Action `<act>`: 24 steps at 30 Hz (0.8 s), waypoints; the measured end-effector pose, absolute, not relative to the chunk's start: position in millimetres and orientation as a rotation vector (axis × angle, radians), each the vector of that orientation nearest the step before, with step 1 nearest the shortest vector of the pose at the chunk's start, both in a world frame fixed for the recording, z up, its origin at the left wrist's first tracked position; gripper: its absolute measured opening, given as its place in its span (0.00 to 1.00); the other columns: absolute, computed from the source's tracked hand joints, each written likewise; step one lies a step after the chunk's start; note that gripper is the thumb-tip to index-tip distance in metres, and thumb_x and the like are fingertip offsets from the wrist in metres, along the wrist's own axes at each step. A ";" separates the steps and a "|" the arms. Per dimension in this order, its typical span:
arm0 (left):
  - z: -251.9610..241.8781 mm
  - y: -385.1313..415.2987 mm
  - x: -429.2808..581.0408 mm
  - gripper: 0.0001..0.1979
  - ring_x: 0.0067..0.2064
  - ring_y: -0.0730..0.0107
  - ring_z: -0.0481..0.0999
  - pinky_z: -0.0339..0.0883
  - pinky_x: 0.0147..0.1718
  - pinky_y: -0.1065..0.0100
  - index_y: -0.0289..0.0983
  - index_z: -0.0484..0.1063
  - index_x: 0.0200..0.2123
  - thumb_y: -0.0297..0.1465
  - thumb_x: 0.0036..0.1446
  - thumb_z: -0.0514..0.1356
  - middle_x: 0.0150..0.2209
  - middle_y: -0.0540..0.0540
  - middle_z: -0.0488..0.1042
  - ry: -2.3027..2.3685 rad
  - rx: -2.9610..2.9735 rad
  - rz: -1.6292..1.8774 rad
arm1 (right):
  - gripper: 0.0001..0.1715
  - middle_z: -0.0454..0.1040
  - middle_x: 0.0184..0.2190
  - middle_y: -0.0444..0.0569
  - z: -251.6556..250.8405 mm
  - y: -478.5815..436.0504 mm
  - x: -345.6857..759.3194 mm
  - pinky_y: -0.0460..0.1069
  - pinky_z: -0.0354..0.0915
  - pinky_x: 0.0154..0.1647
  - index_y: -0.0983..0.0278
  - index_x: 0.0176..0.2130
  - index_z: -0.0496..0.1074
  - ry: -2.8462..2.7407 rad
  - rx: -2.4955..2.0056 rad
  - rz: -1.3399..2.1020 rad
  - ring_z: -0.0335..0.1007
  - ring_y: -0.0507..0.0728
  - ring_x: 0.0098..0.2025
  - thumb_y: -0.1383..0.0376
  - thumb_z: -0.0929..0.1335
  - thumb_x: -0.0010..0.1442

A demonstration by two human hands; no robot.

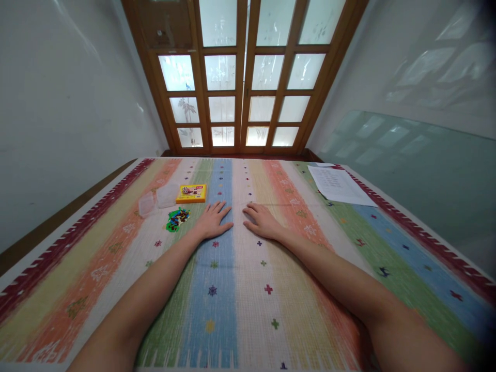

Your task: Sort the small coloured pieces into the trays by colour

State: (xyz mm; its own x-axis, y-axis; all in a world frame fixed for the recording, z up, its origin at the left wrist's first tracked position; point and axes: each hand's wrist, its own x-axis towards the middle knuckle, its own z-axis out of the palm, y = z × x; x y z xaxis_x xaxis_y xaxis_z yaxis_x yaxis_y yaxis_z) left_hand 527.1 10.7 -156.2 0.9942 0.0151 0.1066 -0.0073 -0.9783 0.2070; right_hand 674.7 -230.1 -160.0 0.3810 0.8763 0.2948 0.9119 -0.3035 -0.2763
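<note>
A person is sitting or standing at a long table, I cannot tell which from here, and is resting two bare hands on a striped tablecloth (251,310), both forearms stretching in from the near edge. The left hand (212,219) is lying palm down on the blue stripe, its fingers fanning loosely and its thumb pointing toward the other hand. The right hand (261,219) is resting across a narrow gap, on the pale and cream stripes, its fingers lying relaxed and slightly bent, its thumb standing apart; both hands are gripping nothing. Just to the left of the left hand, a small pile of toy pieces (178,219) is showing green, blue, white and dark brown on the cloth. A yellow box (191,193) is lying flat just beyond the pile, near the left fingertips, its printed top facing up. Two clear plastic containers are sitting to the left of the box, the smaller container (147,205) farther out and the larger container (167,196) close beside the yellow edge. Well off to the right, a printed sheet (339,184) is lying near the table's far corner, its lines too small to read. Behind it all, wooden doors (242,77) are letting daylight through frosted panes.
</note>
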 end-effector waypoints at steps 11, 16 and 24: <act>-151.2 10.8 520.3 0.40 0.77 0.43 0.50 0.41 0.74 0.41 0.44 0.59 0.74 0.58 0.67 0.54 0.77 0.39 0.51 -0.049 2.948 0.135 | 0.31 0.63 0.71 0.62 -167.7 -243.1 660.6 0.65 0.55 0.73 0.64 0.68 0.69 -1.522 -2.292 -0.135 0.58 0.69 0.72 0.53 0.65 0.73; -152.2 11.4 518.4 0.40 0.77 0.45 0.49 0.40 0.74 0.42 0.43 0.58 0.75 0.57 0.67 0.53 0.78 0.40 0.51 -0.096 2.939 0.124 | 0.31 0.64 0.71 0.60 -169.0 -244.7 655.2 0.66 0.57 0.73 0.61 0.68 0.70 -1.511 -2.296 -0.137 0.58 0.69 0.73 0.52 0.64 0.73; -148.1 12.3 517.9 0.33 0.74 0.49 0.60 0.51 0.73 0.48 0.42 0.67 0.70 0.52 0.69 0.55 0.74 0.40 0.61 -0.152 2.901 0.252 | 0.29 0.71 0.65 0.56 -154.3 -282.0 706.8 0.64 0.61 0.70 0.60 0.63 0.74 -1.372 -2.363 -0.198 0.64 0.67 0.68 0.51 0.59 0.75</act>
State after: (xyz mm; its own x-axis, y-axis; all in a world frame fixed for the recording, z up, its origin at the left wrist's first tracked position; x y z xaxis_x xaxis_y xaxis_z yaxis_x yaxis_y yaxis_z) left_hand 517.9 12.3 -148.1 0.9799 -0.0831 0.1813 -0.1218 -0.9692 0.2141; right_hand 706.8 -282.0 -154.3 0.5082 0.8012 0.3159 0.8578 -0.4384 -0.2681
